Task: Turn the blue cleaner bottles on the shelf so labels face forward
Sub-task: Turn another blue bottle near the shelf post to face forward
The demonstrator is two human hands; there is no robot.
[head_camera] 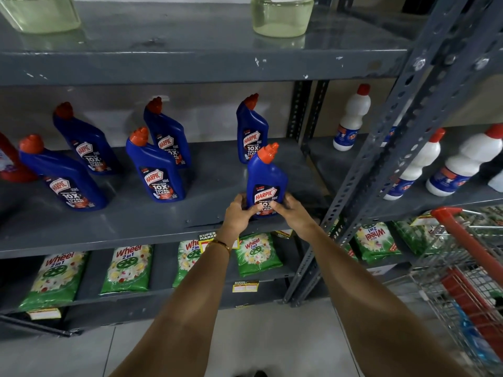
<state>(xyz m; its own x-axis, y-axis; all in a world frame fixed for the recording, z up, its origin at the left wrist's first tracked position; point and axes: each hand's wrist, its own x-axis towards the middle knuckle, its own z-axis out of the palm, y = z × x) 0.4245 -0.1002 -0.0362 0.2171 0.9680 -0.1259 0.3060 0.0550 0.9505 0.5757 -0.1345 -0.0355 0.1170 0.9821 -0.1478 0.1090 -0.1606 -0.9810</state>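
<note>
Now both arms reach forward, left hand (239, 210) and right hand (290, 210) fingers clasping the blue bottle (266, 180).

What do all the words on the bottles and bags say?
"HARPIC", "POWER PLUS", "10X TOTAL CLEAN": blue bottle held in both hands, and the other blue bottles.
"5 MIN ACTION": top of the held bottle's label.
"Wheel 2in1": green bags on the lower shelf.
"SUPER MARKET": yellow shelf tag.
White bottles' labels: too blurred to read.
</note>
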